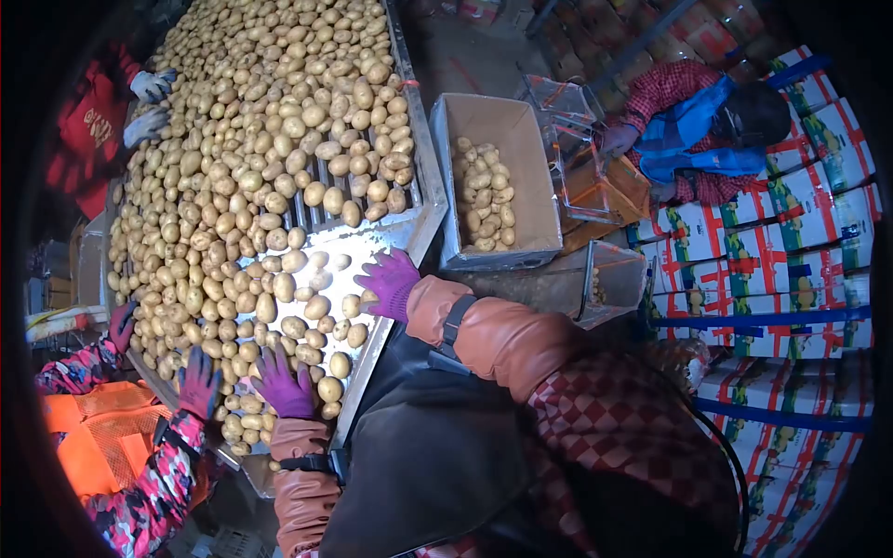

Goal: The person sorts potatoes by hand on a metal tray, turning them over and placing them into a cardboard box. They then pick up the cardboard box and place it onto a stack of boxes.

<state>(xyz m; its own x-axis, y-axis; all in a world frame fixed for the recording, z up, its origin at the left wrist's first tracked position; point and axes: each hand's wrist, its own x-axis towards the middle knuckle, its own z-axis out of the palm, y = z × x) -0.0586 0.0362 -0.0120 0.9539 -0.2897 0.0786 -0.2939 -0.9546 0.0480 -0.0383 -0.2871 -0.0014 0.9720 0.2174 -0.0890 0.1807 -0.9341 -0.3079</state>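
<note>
Potatoes (233, 177) cover most of a metal sorting table (377, 237). My left hand (284, 383), in a purple glove, rests with spread fingers among the potatoes near the table's lower edge. Farther right, my right hand (389, 284), gloved in purple too, reaches over the table's edge with fingers apart, beside a few potatoes on bare metal. Neither hand is closed around a potato. Parts of both palms are hidden from this angle.
A co-worker's gloved hand (198, 383) is close left of my left hand; another person's gloves (149, 86) are at the upper left. Right of the table stands a carton (535, 177) holding potatoes. A person in blue (684, 130) bends near stacked boxes (781, 232).
</note>
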